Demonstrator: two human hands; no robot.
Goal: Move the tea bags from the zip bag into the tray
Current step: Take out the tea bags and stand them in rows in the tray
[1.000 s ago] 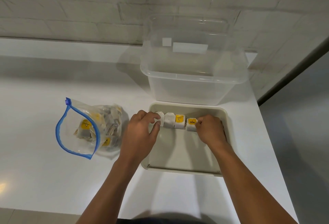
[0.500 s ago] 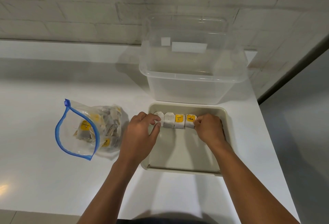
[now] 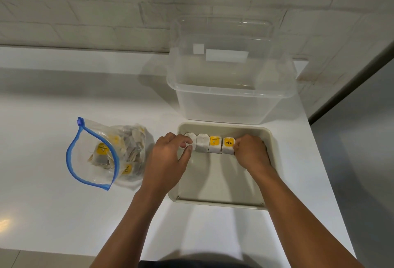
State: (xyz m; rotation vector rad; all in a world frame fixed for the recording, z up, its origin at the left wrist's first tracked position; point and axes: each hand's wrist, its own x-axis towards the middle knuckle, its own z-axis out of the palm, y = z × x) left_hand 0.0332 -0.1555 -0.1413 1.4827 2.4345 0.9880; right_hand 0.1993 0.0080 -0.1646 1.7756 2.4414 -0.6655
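A beige tray [image 3: 219,200] lies on the white counter. Along its far side stands a row of several tea bags [image 3: 207,145], two with yellow labels facing me. My left hand [image 3: 168,159] pinches the leftmost tea bag [image 3: 190,138] between thumb and fingers. My right hand [image 3: 251,152] has curled fingers pressed against the rightmost tea bag [image 3: 228,145]; its fingertips are hidden. A clear zip bag [image 3: 106,152] with a blue zipper lies open to the left of the tray, with several tea bags inside.
A large clear plastic tub [image 3: 230,88] stands right behind the tray, against the white brick wall. The counter edge [image 3: 332,182] runs down the right side, close to the tray. Bare white counter [image 3: 53,214] spreads left and near me.
My right hand has pushed the rightmost tea bag left, closing the gap so the row sits tighter. My left hand has stayed at the left end.
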